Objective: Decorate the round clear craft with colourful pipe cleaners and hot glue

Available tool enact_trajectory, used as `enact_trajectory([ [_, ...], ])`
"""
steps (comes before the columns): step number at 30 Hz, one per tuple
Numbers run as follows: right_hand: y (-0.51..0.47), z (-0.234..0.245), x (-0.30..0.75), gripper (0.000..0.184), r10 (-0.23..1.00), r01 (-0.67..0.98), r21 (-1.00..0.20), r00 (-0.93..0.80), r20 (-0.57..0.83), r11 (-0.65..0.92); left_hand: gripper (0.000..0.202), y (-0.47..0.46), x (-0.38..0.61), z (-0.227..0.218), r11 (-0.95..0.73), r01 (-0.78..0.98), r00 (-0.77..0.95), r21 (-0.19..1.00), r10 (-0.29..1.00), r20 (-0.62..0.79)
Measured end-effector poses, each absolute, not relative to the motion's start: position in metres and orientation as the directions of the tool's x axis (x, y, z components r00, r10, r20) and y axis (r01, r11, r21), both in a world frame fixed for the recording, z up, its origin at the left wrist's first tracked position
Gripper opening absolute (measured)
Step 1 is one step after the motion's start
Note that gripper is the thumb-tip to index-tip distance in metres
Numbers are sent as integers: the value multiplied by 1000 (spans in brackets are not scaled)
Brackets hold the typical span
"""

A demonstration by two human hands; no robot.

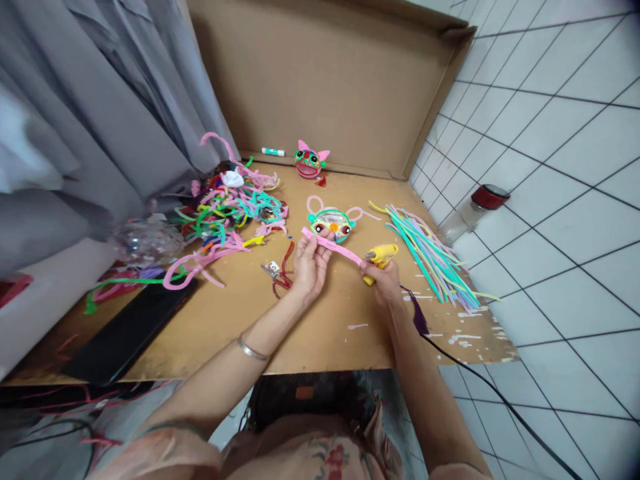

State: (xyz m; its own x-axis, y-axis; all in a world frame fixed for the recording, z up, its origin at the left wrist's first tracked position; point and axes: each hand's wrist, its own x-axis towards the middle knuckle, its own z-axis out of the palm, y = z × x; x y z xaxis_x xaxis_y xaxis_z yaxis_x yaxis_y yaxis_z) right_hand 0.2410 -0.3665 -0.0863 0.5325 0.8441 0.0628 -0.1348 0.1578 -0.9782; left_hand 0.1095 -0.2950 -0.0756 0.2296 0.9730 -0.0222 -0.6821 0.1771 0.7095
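Observation:
Between thumb and fingers, my left hand (311, 268) pinches one end of a pink pipe cleaner strip (343, 250). Its other end reaches my right hand (385, 277), which is closed around a yellow glue gun (384, 254); whether those fingers also grip the strip, I cannot tell. Just beyond my left fingertips is a pipe cleaner animal face (342, 220) with round eyes, an orange nose and pink loop ears; whether the hand touches it is unclear. Red-handled scissors (277, 273) lie left of my left hand.
A tangled heap of pipe cleaners (235, 207) covers the left side. Straight pipe cleaners (433, 257) lie at right, near a red-lidded jar (473, 207). Another animal face (309, 161) and a glue stick (273, 152) are by the cardboard (325, 80). A black cord (493, 387) trails off the table.

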Motion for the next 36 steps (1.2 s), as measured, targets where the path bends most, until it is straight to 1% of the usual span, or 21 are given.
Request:
enact_trajectory([
  [2,-367,-86,246,26,836,-128,-977,544,73,169,29,-312,115,-83,224,-603,286,766,957,-54],
  [3,-367,-86,249,26,826,-128,-977,558,74,174,33,-322,117,-86,249,-531,350,810,935,-58],
  [4,-367,-85,252,27,817,-127,-976,572,74,178,37,-333,119,-89,238,-440,429,866,903,-30],
  [5,-368,-84,255,27,811,-125,-976,581,74,178,40,-342,119,-91,148,-345,486,927,873,41],
  [6,-369,-83,258,27,809,-121,-977,583,72,174,38,-350,118,-92,-2,-249,548,968,824,143],
  [7,-370,-82,261,27,814,-115,-980,576,69,164,35,-354,117,-91,-183,-193,558,964,788,261],
  [8,-371,-81,264,27,824,-110,-982,562,64,152,30,-356,114,-91,-348,-176,555,921,738,385],
  [9,-372,-80,265,28,838,-105,-985,543,58,137,26,-354,112,-90,-474,-166,541,864,689,482],
  [11,-374,-78,267,30,864,-105,-989,502,35,101,19,-345,108,-88,-641,-96,475,761,643,601],
  [13,-375,-77,267,31,886,-103,-993,464,5,60,21,-332,106,-88,-746,42,463,665,605,648],
  [16,-375,-79,267,30,908,-72,-997,418,-21,11,25,-319,104,-89,-813,223,530,538,564,634],
  [19,-375,-82,268,30,917,-43,-999,397,-22,-6,24,-318,104,-90,-817,312,596,485,566,570],
  [23,-374,-82,270,33,926,-37,-999,377,-25,-12,25,-321,103,-87,-784,383,640,489,607,472],
  [25,-375,-80,269,34,931,-50,-999,365,-27,-9,28,-320,102,-85,-778,384,661,497,607,441],
  [27,-376,-77,268,34,931,-78,-997,364,-23,5,28,-319,101,-81,-775,348,682,528,596,425],
  [30,-377,-77,267,31,933,-122,-992,360,-15,31,29,-316,100,-76,-736,268,701,622,592,398],
  [32,-376,-78,267,26,944,-157,-987,330,-11,44,32,-315,99,-73,-651,228,718,724,614,326],
  [34,-375,-80,267,24,955,-191,-980,295,-10,49,37,-313,99,-71,-494,188,743,849,637,206],
  [36,-374,-81,265,23,960,-206,-977,280,-13,47,40,-312,100,-71,-289,145,768,946,636,76],
])
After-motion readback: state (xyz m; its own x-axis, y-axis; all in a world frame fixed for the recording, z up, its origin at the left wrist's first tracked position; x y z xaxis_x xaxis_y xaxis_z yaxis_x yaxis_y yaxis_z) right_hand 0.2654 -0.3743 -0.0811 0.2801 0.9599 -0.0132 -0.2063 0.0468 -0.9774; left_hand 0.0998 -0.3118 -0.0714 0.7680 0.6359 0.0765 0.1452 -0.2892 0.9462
